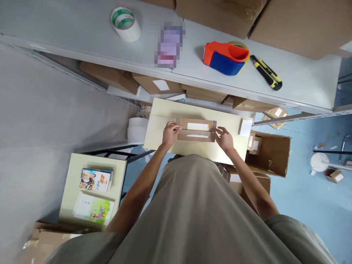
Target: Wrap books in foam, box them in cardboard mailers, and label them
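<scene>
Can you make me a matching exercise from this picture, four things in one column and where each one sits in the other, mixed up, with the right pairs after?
Things:
1. roll of tape
2. tape dispenser
3. flat cardboard mailer
4. picture books

Places:
A. on the small table low on the left
B. on the grey shelf, beside the yellow and black utility knife
C. on the grey shelf, far left
D. on the pale board, between the left hand and right hand

Pairs: 1-C, 2-B, 3-D, 4-A
</scene>
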`<state>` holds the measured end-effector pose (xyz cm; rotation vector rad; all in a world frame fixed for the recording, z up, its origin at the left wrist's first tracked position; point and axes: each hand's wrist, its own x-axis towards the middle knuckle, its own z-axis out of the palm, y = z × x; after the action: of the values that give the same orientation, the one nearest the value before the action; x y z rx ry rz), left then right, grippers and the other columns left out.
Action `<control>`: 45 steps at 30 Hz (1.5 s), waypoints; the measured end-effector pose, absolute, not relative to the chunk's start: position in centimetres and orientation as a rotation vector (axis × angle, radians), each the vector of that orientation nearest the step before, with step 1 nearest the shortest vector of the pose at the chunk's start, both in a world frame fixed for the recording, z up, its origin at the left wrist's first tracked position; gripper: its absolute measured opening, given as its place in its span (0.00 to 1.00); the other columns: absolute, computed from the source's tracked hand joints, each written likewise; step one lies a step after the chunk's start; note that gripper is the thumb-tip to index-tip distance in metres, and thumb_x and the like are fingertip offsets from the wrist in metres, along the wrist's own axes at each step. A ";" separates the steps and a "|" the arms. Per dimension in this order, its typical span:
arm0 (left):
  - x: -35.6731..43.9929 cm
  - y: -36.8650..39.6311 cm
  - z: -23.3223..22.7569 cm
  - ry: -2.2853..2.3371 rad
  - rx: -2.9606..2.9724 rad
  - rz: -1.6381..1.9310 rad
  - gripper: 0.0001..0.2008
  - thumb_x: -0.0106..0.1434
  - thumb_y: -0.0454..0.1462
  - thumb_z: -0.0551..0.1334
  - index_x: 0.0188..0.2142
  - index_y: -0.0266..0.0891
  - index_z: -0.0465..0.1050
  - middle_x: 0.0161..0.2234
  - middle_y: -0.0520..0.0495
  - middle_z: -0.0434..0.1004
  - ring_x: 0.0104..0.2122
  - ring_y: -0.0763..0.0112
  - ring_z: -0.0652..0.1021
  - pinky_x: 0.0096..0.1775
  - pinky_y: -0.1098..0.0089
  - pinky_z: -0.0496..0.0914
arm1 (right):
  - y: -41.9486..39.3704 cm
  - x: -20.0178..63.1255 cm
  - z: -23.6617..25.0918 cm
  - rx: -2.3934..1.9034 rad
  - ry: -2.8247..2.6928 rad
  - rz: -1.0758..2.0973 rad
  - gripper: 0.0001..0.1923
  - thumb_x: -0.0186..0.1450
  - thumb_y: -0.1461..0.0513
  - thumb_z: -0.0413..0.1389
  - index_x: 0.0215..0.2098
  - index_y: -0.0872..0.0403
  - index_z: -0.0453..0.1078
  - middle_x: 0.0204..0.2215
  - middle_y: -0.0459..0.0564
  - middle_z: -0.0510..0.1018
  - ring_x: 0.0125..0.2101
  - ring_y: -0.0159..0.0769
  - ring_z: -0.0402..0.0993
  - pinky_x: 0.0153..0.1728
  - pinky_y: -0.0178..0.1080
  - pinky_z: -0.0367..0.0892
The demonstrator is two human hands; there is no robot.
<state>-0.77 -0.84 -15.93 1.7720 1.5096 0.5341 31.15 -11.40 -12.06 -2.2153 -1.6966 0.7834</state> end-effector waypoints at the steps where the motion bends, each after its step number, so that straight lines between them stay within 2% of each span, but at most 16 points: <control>1: -0.6 -0.2 -15.2 1.516 1.819 0.551 0.08 0.75 0.40 0.68 0.43 0.45 0.88 0.55 0.39 0.81 0.53 0.57 0.83 0.60 0.56 0.82 | -10.8 31.7 -10.9 -2.216 -1.739 0.706 0.23 0.81 0.51 0.52 0.62 0.50 0.83 0.67 0.62 0.81 0.48 0.54 0.89 0.50 0.56 0.87; 3: 0.3 1.6 -13.2 1.512 1.927 0.630 0.09 0.76 0.41 0.68 0.43 0.45 0.89 0.55 0.39 0.81 0.54 0.54 0.82 0.63 0.53 0.79 | -8.4 33.0 -7.9 -2.140 -1.809 0.494 0.25 0.82 0.49 0.51 0.64 0.50 0.82 0.65 0.64 0.80 0.56 0.59 0.85 0.54 0.60 0.85; 4: 1.0 2.8 -12.0 1.488 1.979 0.689 0.10 0.77 0.41 0.67 0.44 0.46 0.90 0.53 0.39 0.81 0.54 0.53 0.82 0.64 0.52 0.78 | -6.6 33.7 -6.2 -2.057 -1.846 0.374 0.27 0.83 0.47 0.50 0.67 0.51 0.80 0.65 0.65 0.79 0.62 0.61 0.81 0.59 0.61 0.82; 6: 3.0 5.6 -9.1 1.391 2.065 0.827 0.14 0.80 0.44 0.64 0.49 0.45 0.90 0.49 0.40 0.81 0.53 0.53 0.81 0.63 0.52 0.77 | -2.2 35.2 -2.8 -1.913 -1.920 0.164 0.29 0.83 0.46 0.49 0.73 0.51 0.73 0.70 0.66 0.73 0.70 0.66 0.71 0.69 0.69 0.72; 9: 6.7 10.1 -4.8 1.223 2.079 1.033 0.20 0.83 0.48 0.60 0.60 0.44 0.86 0.44 0.43 0.81 0.50 0.56 0.82 0.61 0.55 0.78 | 5.6 36.8 0.5 -1.812 -2.022 0.011 0.32 0.83 0.46 0.50 0.77 0.53 0.63 0.74 0.67 0.67 0.74 0.73 0.63 0.71 0.81 0.62; 13: 10.7 14.4 -1.5 1.030 2.107 1.220 0.23 0.86 0.50 0.55 0.70 0.46 0.78 0.47 0.44 0.78 0.52 0.60 0.85 0.62 0.56 0.77 | 14.1 37.7 0.5 -1.797 -2.099 0.036 0.33 0.82 0.45 0.53 0.72 0.62 0.65 0.68 0.74 0.72 0.71 0.71 0.68 0.72 0.76 0.60; 17: 11.9 14.9 -1.0 0.990 2.095 1.240 0.25 0.86 0.49 0.58 0.77 0.51 0.67 0.52 0.44 0.76 0.57 0.60 0.84 0.62 0.57 0.77 | 16.9 37.7 0.0 -1.908 -2.092 0.078 0.33 0.85 0.45 0.49 0.65 0.69 0.68 0.62 0.75 0.78 0.67 0.63 0.76 0.73 0.70 0.61; 21: 10.9 10.6 -1.6 1.027 1.927 1.175 0.21 0.84 0.48 0.61 0.72 0.51 0.70 0.58 0.41 0.79 0.57 0.60 0.84 0.59 0.58 0.80 | 12.9 36.6 1.2 -1.939 -2.079 0.181 0.39 0.85 0.39 0.45 0.65 0.69 0.68 0.58 0.74 0.82 0.64 0.62 0.80 0.71 0.63 0.66; 24: 9.4 5.0 -2.8 0.984 1.704 1.150 0.17 0.82 0.51 0.63 0.61 0.45 0.77 0.55 0.41 0.83 0.54 0.60 0.86 0.57 0.59 0.81 | 6.6 34.3 0.9 -1.711 -1.896 0.444 0.42 0.75 0.31 0.57 0.65 0.57 0.70 0.54 0.66 0.84 0.58 0.65 0.82 0.62 0.62 0.76; 26: 8.4 0.7 -3.9 0.968 1.550 1.130 0.18 0.79 0.53 0.67 0.54 0.43 0.78 0.51 0.42 0.85 0.50 0.62 0.86 0.54 0.62 0.82 | 1.8 31.9 -0.2 -1.591 -1.711 0.709 0.42 0.69 0.27 0.62 0.59 0.52 0.72 0.46 0.59 0.85 0.51 0.60 0.83 0.54 0.58 0.81; 29: 6.8 -5.0 -6.0 1.036 1.366 1.077 0.19 0.75 0.55 0.71 0.49 0.42 0.78 0.48 0.42 0.86 0.48 0.62 0.86 0.52 0.64 0.81 | -4.5 28.0 -2.6 -1.490 -1.392 1.117 0.41 0.63 0.25 0.64 0.50 0.49 0.72 0.39 0.51 0.83 0.41 0.49 0.81 0.45 0.50 0.81; 34: 4.3 -10.5 -8.7 1.140 1.207 0.931 0.19 0.72 0.54 0.72 0.47 0.42 0.80 0.46 0.42 0.87 0.46 0.61 0.87 0.51 0.62 0.82 | -10.0 23.1 -6.2 -1.507 -1.141 1.376 0.42 0.59 0.23 0.66 0.46 0.47 0.71 0.39 0.50 0.82 0.40 0.46 0.79 0.48 0.50 0.81; 40: 2.8 -12.0 -8.4 1.211 1.236 0.922 0.17 0.72 0.52 0.71 0.47 0.41 0.80 0.46 0.42 0.88 0.44 0.63 0.86 0.52 0.61 0.82 | -11.7 21.0 -7.6 -1.477 -1.137 1.424 0.41 0.64 0.24 0.61 0.50 0.48 0.70 0.42 0.52 0.82 0.42 0.46 0.77 0.49 0.51 0.79; 45: 2.2 -11.9 -7.9 1.228 1.337 0.910 0.17 0.72 0.53 0.72 0.44 0.43 0.81 0.43 0.45 0.87 0.43 0.62 0.85 0.51 0.60 0.81 | -11.5 20.4 -7.7 -1.514 -1.228 1.388 0.40 0.68 0.23 0.55 0.49 0.47 0.69 0.40 0.51 0.79 0.41 0.45 0.74 0.47 0.49 0.77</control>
<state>2.24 -11.94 -7.88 1.3365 1.2275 0.9096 20.42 -11.49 -7.69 -1.5144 -1.2276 1.3878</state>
